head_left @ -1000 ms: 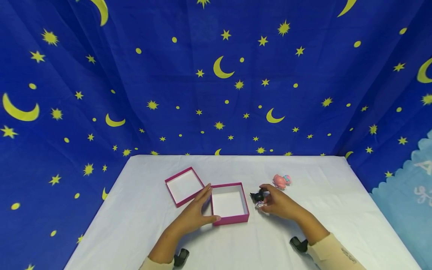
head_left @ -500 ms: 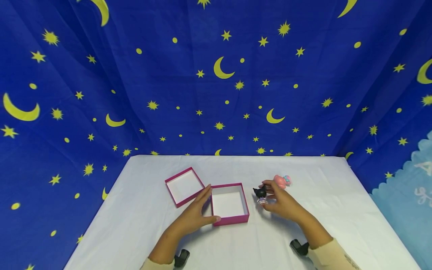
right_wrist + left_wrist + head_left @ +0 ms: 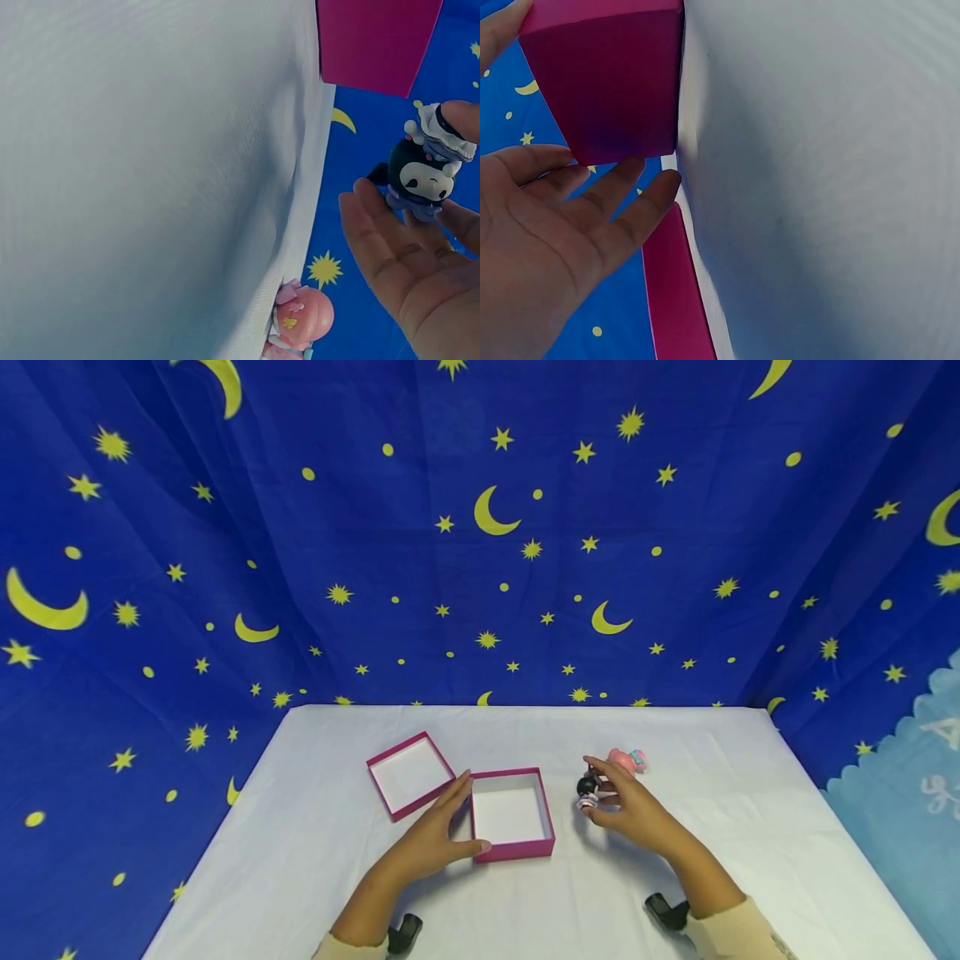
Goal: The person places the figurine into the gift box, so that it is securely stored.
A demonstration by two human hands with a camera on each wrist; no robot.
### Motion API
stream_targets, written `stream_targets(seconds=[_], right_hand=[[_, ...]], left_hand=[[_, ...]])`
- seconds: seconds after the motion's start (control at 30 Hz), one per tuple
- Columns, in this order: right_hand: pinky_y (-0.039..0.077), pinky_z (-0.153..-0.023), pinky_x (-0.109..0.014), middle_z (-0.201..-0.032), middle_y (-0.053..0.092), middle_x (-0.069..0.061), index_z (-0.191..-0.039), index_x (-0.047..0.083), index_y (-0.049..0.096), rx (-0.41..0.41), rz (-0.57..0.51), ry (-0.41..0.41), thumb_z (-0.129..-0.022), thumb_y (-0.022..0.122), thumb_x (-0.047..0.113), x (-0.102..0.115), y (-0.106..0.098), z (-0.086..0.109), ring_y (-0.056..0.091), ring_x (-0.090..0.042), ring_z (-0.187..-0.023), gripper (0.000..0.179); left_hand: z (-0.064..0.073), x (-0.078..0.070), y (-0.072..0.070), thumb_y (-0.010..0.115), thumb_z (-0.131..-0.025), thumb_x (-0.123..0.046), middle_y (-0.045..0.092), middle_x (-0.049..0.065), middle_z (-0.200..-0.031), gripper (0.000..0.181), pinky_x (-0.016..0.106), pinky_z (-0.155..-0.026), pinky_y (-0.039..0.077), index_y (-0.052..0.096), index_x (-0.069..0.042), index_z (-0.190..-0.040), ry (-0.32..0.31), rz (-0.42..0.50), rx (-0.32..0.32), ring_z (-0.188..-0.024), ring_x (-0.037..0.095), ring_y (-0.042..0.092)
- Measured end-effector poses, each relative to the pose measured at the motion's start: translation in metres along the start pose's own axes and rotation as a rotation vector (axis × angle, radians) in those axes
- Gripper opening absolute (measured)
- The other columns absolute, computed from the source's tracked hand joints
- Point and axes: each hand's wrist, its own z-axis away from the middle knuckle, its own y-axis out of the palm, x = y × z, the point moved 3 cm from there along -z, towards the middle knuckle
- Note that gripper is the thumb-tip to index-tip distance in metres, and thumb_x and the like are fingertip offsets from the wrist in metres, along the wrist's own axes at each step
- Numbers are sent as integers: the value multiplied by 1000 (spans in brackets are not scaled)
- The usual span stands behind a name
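My left hand (image 3: 427, 842) rests against the left side of an open pink box (image 3: 522, 851) with a white inside. Its fingers are nearly straight and spread, and in the left wrist view the thumb and fingertips touch opposite edges of the box (image 3: 604, 82). To the right of the box, my right hand (image 3: 637, 810) pinches a small toy figurine (image 3: 587, 787) between thumb and fingers. In the right wrist view the figurine (image 3: 424, 176) has a black hood, a white face and a pale ruffled skirt. A pink toy figurine (image 3: 624, 760) lies just behind my right hand, partly hidden.
The pink box lid (image 3: 411, 775) lies inside-up at the box's back left, close to my left fingers. A white cloth (image 3: 300, 843) covers the table. A blue curtain (image 3: 405, 552) with yellow stars and moons hangs behind and at both sides.
My right hand has moved slightly right, away from the box, with the black-hooded figurine, which has turned in my fingers. My left hand and the box stay in place.
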Motion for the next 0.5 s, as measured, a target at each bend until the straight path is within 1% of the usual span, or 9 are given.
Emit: stream_targets(seconds=[0.13, 0.23, 0.33, 0.43, 0.5], right_hand=[[61, -89, -40, -142, 51, -24, -154, 8, 40, -19, 10, -25, -85, 81, 13, 3, 0, 1, 64, -33, -113, 80], [60, -90, -39, -137, 55, -21, -152, 8, 41, -42, 19, -62, -84, 82, 10, 4, 2, 1, 64, -28, -108, 79], [59, -90, -35, -132, 59, -17, -148, 9, 43, -56, 15, -91, -82, 83, 7, 6, 4, 0, 64, -21, -105, 78], [59, -90, -32, -129, 61, -14, -147, 11, 44, -59, 5, -105, -80, 83, 5, 9, 5, 0, 62, -17, -108, 78], [59, -91, -33, -129, 61, -11, -149, 12, 44, -60, 12, -109, -80, 83, 5, 11, 5, 1, 62, -16, -108, 79]], left_hand=[[0, 0, 1, 79, -83, -51, 13, -1, -172, 103, 59, -126, 20, 22, -19, -163, 14, -8, 6, -158, 30, 14], [0, 1, 1, 79, -83, -51, 13, -2, -172, 103, 58, -126, 20, 22, -19, -162, 18, -12, 10, -158, 30, 15], [0, 1, 1, 80, -83, -50, 14, -2, -172, 102, 58, -126, 21, 23, -18, -162, 29, -9, 7, -158, 30, 16], [0, 1, 2, 80, -83, -49, 14, -3, -172, 102, 58, -126, 21, 23, -18, -162, 29, -6, 7, -158, 29, 15], [0, 0, 2, 80, -83, -49, 14, -3, -172, 102, 57, -126, 20, 23, -19, -162, 29, -5, 10, -158, 29, 15]])
